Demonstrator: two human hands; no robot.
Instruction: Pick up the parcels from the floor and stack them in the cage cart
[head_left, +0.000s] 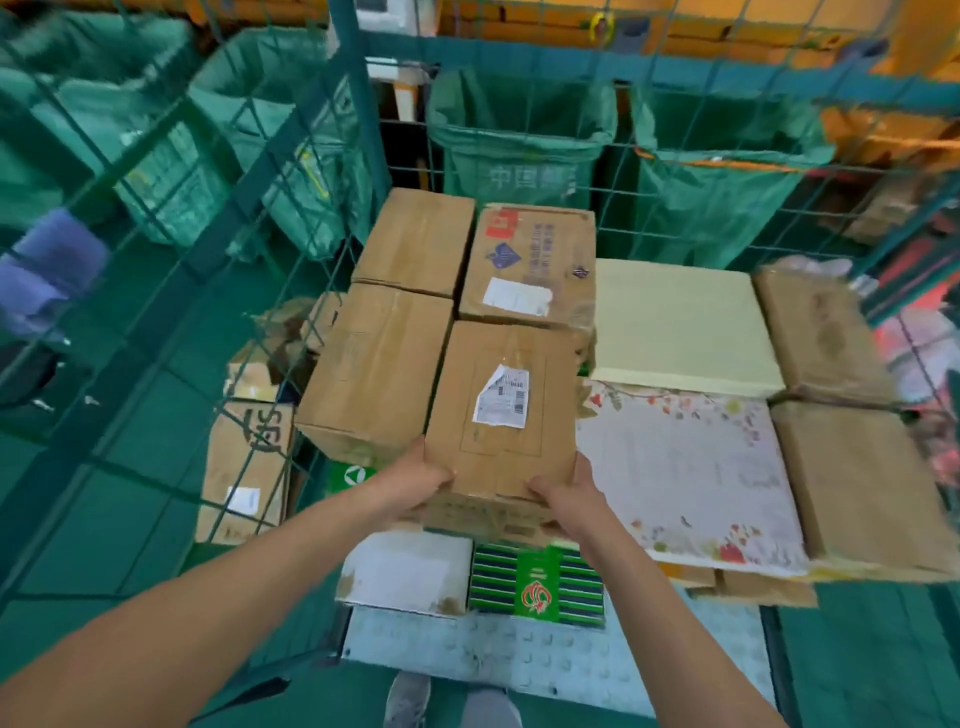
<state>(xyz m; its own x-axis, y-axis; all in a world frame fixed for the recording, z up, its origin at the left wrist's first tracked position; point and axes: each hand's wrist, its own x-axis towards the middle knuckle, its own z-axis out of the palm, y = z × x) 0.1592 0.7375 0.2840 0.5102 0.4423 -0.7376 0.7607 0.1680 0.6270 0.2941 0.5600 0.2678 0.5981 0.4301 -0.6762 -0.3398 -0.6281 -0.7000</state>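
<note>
Head view, step in hand: setting a labelled cardboard parcel (501, 415) onto the top layer of the stack inside the green cage cart (358, 104); by my reading it is nearly seated.
Left hand (415, 480): its grip is clamped on the parcel's near left corner, thumb on top and fingers wrapped underneath.
Right hand (569, 493): its grip is clamped on the near right corner in the same way.
Where the parcel is: in the middle of the cart, its far edge just beside the printed carton (530, 265), its left side along the long plain carton (374, 369), its right side next to the floral box (685, 478).
What is under it: the near edge overhangs a lower layer where a white box (410, 569) and a green striped box (537, 584) show; whether the base rests flat cannot be told.
How to do it well: push it far until it meets the printed carton, keep its sides square with both neighbours, and lower the near edge last.
Fingers: draw the underside fingers out only once the weight sits on the layer below, or they get pinched.
Risk: an overhanging near edge could tip the parcel toward the cart's open near side.
Elsewhere: green mail sacks (519, 150) hang beyond the far mesh.
</note>
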